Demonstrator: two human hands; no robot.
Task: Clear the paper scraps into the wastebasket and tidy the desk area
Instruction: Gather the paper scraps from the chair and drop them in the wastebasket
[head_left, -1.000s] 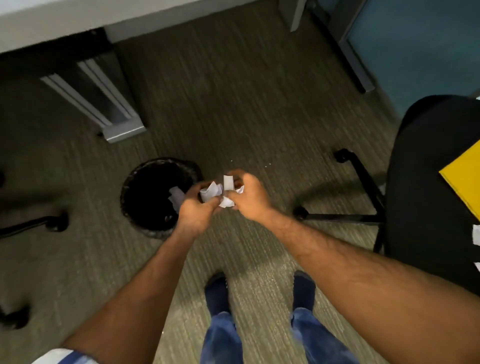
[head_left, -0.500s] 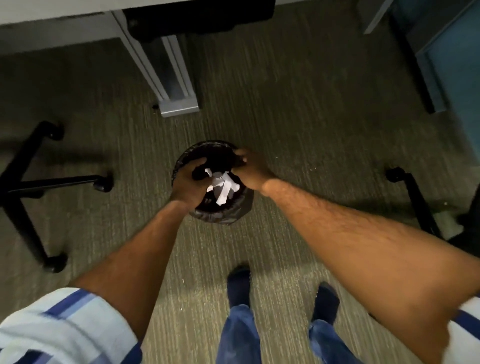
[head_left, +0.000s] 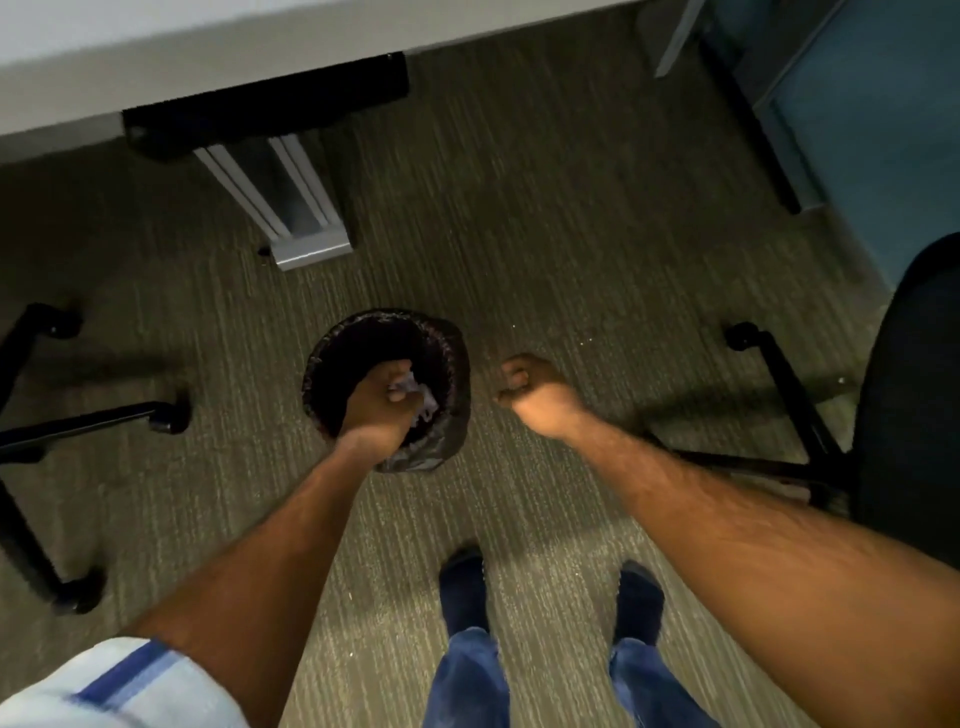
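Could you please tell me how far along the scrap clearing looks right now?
The left hand is over the wastebasket, with white paper scraps at its fingers, either held or dropping. The right hand is curled, apparently empty. The desk top is barely visible, so remaining tidying is unclear.

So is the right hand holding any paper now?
Seemingly not: the right hand is curled beside the bin, no paper showing.

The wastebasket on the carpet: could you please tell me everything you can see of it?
The wastebasket is small, round and dark, apparently lined with a black bag whose crinkled edge wraps its rim. It stands upright on the carpet, in front of the desk leg, mouth open. The left hand reaches over its opening, with white paper scraps at the fingers just inside. The right hand is beside it, not touching.
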